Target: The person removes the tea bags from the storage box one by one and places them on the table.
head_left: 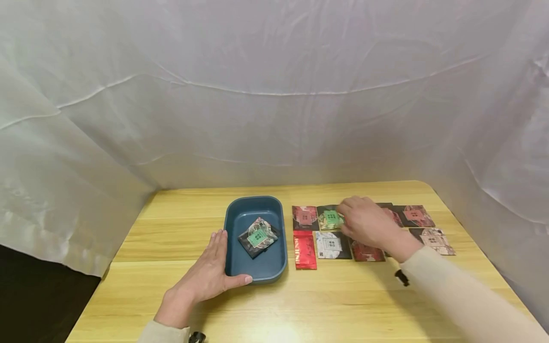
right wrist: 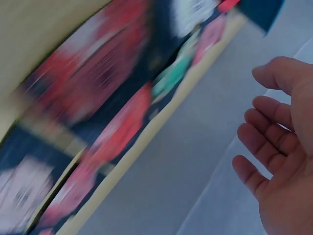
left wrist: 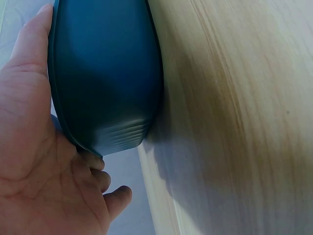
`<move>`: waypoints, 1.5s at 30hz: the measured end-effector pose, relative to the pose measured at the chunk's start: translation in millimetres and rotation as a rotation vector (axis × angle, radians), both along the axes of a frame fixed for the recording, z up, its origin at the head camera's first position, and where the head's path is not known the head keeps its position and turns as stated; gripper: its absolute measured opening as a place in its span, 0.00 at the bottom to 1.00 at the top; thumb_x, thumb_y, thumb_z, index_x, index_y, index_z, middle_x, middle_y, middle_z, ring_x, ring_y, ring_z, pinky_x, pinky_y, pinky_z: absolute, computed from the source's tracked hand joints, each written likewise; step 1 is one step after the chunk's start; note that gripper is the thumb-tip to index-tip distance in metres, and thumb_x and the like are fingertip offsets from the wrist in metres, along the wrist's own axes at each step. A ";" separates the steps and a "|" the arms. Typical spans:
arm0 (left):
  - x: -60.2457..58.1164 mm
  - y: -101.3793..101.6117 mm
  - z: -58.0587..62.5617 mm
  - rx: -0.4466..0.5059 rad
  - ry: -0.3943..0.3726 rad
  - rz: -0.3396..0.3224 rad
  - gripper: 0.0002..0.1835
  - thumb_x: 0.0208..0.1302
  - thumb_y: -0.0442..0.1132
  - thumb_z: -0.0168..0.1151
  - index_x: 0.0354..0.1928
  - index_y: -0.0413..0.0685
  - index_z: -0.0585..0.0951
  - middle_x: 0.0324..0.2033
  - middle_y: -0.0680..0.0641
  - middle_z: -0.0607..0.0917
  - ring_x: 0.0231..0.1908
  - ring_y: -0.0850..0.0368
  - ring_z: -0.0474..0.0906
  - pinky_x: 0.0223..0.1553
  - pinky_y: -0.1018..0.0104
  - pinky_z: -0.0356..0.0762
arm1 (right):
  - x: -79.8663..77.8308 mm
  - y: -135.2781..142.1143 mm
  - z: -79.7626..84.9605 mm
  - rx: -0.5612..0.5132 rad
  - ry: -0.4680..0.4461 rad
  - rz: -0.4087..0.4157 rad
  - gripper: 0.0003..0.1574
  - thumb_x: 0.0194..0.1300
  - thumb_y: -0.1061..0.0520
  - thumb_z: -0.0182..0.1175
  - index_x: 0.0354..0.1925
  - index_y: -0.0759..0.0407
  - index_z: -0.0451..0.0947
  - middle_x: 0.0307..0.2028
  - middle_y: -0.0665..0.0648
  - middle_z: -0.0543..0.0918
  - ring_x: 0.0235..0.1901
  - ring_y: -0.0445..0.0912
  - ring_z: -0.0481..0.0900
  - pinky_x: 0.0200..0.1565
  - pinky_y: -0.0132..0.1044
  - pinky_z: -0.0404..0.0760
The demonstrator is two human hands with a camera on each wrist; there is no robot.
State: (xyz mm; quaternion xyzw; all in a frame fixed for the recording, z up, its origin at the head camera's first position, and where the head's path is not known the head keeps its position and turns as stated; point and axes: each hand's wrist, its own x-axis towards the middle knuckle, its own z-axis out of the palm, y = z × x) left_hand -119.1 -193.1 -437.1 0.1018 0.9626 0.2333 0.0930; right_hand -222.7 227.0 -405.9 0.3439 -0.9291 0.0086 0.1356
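Note:
A dark blue rectangular tub (head_left: 268,274) sits left of centre in the head view. Inside it lies a black packet with a green label (head_left: 259,237), another dark edge showing beneath. My left hand (head_left: 203,276) rests against the tub, fingers straight along its left wall and thumb on the near rim. Over the rows of flat packets hovers my right hand (head_left: 371,221), beside a green-labelled packet (head_left: 331,219). The right wrist view shows that hand (right wrist: 288,142) with loosely bent fingers and nothing held; the packets there are blurred.
Nearest the tub are a dark red packet (head_left: 305,217) and a narrow bright red sachet (head_left: 305,252). Further right lie a white-patterned packet (head_left: 330,244), a pink-labelled one (head_left: 413,215) and a beige one (head_left: 435,240). Pale cloth (head_left: 291,124) hangs behind the wooden table (head_left: 171,238).

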 end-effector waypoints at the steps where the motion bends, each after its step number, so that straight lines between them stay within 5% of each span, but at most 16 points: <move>1: 0.0 -0.1 0.1 -0.001 0.000 0.001 0.76 0.54 0.77 0.71 0.83 0.32 0.42 0.83 0.32 0.44 0.84 0.34 0.37 0.80 0.36 0.53 | -0.6 -11.5 0.5 -0.011 -0.008 0.010 0.25 0.66 0.51 0.72 0.55 0.63 0.84 0.49 0.60 0.87 0.53 0.57 0.84 0.59 0.58 0.83; 10: -0.8 -0.3 0.1 0.000 0.002 -0.002 0.76 0.54 0.78 0.70 0.83 0.32 0.41 0.83 0.32 0.44 0.84 0.35 0.38 0.80 0.37 0.53 | -4.3 -108.4 6.0 -0.047 -0.045 0.134 0.28 0.67 0.48 0.72 0.59 0.62 0.82 0.54 0.59 0.86 0.57 0.55 0.83 0.65 0.52 0.81; 19: -1.3 -0.1 -1.0 -0.009 0.008 -0.023 0.75 0.55 0.79 0.67 0.83 0.30 0.42 0.83 0.31 0.44 0.83 0.34 0.38 0.80 0.39 0.53 | -4.3 -168.9 0.6 0.071 -0.129 0.165 0.39 0.69 0.45 0.71 0.70 0.63 0.76 0.66 0.60 0.80 0.68 0.54 0.76 0.76 0.47 0.70; 34: -1.7 -0.1 -1.4 0.009 -0.005 -0.015 0.73 0.57 0.75 0.70 0.83 0.31 0.41 0.83 0.31 0.44 0.84 0.35 0.38 0.81 0.39 0.53 | -4.7 -203.3 -20.3 0.302 -0.289 0.107 0.49 0.73 0.41 0.66 0.82 0.56 0.60 0.80 0.56 0.66 0.80 0.51 0.62 0.81 0.51 0.58; 45: -0.4 0.9 -0.3 -0.015 0.005 -0.010 0.73 0.58 0.74 0.70 0.83 0.32 0.41 0.83 0.32 0.43 0.84 0.36 0.37 0.81 0.39 0.52 | -5.5 -210.1 -27.6 0.391 -0.340 0.061 0.61 0.67 0.31 0.68 0.84 0.52 0.55 0.82 0.52 0.61 0.82 0.49 0.56 0.83 0.54 0.51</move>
